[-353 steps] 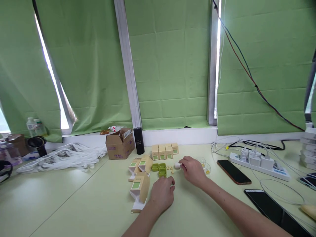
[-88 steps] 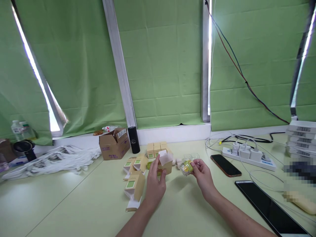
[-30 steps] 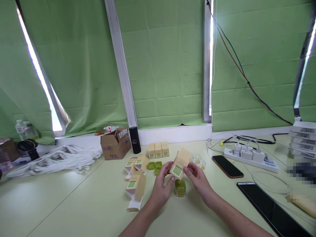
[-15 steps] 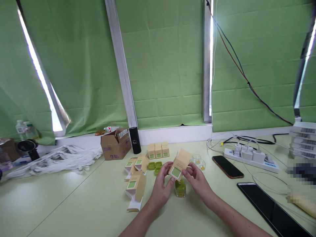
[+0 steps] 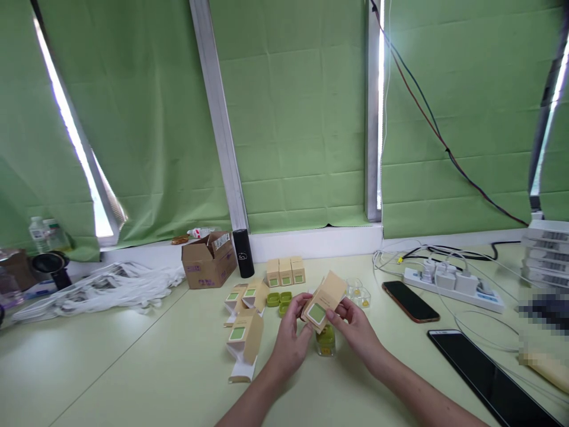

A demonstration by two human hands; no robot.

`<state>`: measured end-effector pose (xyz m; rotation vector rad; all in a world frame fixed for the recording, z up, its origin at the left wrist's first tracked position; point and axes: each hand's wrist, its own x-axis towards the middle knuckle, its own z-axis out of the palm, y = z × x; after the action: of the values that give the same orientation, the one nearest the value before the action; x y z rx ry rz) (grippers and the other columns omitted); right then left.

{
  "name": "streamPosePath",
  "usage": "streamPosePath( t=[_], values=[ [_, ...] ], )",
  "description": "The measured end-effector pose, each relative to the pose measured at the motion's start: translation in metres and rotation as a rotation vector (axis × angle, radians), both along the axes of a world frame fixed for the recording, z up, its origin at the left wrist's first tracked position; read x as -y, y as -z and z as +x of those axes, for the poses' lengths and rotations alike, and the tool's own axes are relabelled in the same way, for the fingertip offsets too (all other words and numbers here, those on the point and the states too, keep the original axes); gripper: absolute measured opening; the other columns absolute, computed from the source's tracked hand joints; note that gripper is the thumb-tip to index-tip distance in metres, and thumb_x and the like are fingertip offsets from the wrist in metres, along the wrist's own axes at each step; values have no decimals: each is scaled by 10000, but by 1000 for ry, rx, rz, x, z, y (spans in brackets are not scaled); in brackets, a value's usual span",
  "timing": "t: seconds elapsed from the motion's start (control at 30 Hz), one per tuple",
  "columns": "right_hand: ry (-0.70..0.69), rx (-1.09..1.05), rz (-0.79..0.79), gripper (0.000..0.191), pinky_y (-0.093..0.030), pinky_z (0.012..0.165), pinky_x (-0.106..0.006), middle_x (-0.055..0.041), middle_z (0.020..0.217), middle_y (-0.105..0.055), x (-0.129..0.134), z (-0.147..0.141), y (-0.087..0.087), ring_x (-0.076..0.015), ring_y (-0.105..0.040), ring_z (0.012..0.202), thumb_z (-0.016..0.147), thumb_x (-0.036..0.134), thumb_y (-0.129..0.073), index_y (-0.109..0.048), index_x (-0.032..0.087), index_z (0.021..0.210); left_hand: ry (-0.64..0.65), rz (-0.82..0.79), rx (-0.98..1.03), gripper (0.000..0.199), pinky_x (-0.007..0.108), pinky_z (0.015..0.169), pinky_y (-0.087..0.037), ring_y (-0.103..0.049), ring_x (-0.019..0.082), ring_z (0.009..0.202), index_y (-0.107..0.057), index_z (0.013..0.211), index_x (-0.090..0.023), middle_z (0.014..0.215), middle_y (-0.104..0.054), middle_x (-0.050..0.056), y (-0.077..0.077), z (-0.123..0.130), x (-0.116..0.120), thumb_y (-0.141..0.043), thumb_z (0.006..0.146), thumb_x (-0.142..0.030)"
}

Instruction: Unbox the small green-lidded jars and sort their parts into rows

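Tan card forms the small box (image 5: 326, 299), tilted at the lower centre of the frame, with the fingers of the left hand (image 5: 291, 338) and right hand (image 5: 355, 326) clamped on its sides. Just below it, the green-lidded jar (image 5: 326, 342) stands on the table (image 5: 178, 367).

Cardboard box (image 5: 208, 265): flaps open, 10 o'clock on the table (image 5: 146, 362)
Black cylinder (image 5: 243, 255): upright, 11 o'clock
White straps (image 5: 111, 292): heaped, 9 o'clock
Power strip (image 5: 482, 299): plugs in it, 2 o'clock
Larger phone (image 5: 489, 373): screen up, 3 o'clock
Blinds (image 5: 297, 118): green, 12 o'clock
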<state>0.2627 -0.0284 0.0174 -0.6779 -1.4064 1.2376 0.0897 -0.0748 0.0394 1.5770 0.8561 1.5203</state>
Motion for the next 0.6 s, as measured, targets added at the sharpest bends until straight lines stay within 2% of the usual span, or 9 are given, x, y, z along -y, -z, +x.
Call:
streamPosePath(
  t=[0.1,0.2,0.4,0.6],
  values=[
    [-9,-9,-34,601,-559,947,-485,-125,1072,-795,3,1,-6,-346,-733,1045,770,736,-730,-691,224,1081,-9,-63,16,458,372,985,-501,-614,294,1189,-616,1247,-243,1278,-673,104,-1,1,2,-707,802,-175],
    [-9,-11,-56,602,-543,984,-495,-112,1045,-801,6,3,-12,-351,-729,1062,761,764,-715,-698,233,1045,-30,-49,0,456,379,1004,-487,-605,297,1213,-616,1254,-249,1283,-672,102,0,3,3,-684,812,-159],
    [-10,-18,-71,624,-532,1009,-511,-130,1084,-797,10,3,-18,-362,-715,1111,744,784,-713,-690,239,1048,-137,-12,-151,405,415,990,-492,-599,321,1184,-637,1260,-238,1266,-673,130,1,3,6,-728,875,-325],
    [100,17,-26,687,-561,954,-550,-131,1004,-808,10,4,-19,-389,-726,1072,720,840,-679,-716,241,1055,-146,35,-161,494,479,1164,-351,-522,357,1325,-640,1356,-236,1385,-635,143,7,-1,7,-722,896,-398]
  ],
)
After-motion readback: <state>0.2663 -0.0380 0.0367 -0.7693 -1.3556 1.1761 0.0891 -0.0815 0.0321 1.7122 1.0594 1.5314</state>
